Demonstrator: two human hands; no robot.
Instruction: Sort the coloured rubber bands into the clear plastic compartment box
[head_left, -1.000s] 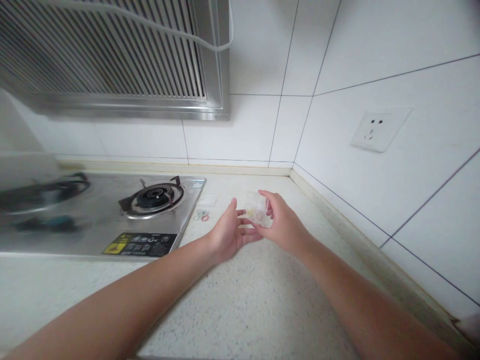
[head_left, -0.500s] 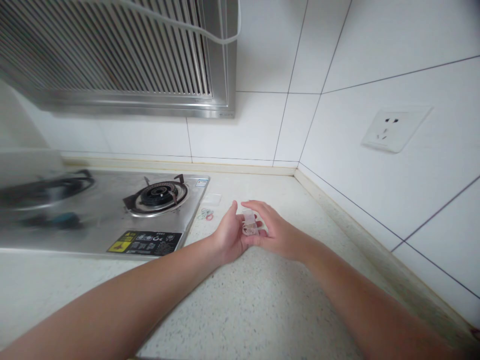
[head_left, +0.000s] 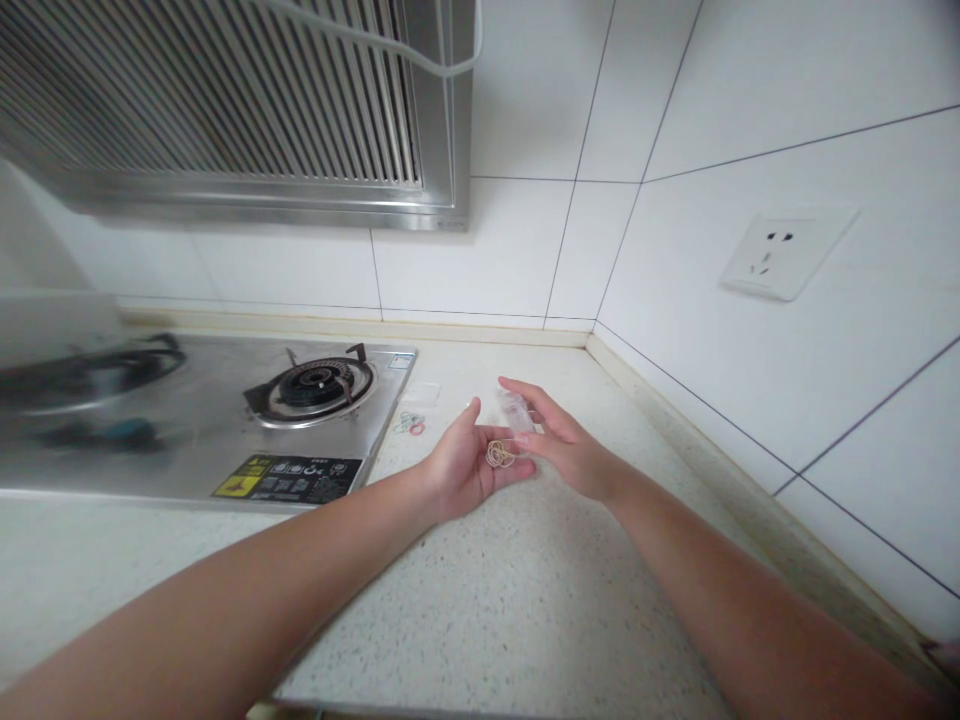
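In the palm of my left hand (head_left: pixel 461 475) rests a loose bundle of beige rubber bands (head_left: pixel 500 454). That palm faces up, its fingers curved loosely beneath the bundle and the thumb standing apart. A small clear plastic container (head_left: pixel 515 411) is tilted between the thumb and fingers of my right hand (head_left: pixel 566 445), just above and beyond the bands. Whether it is a box or a pouch I cannot make out. Left of my hands, a few green and red bands (head_left: pixel 411 424) lie on the counter. Beside them is a flat clear piece (head_left: pixel 421 394).
A steel gas stove (head_left: pixel 210 400) with a burner (head_left: pixel 319 385) takes up the left of the counter (head_left: pixel 480 600). Above it hangs a range hood (head_left: pixel 442 215) with a pale cable (head_left: pixel 390 45). The tiled wall on the right carries a socket (head_left: pixel 784 255).
My right hand has lifted the clear container up and away from my left palm. The beige rubber bands now lie uncovered in that palm.
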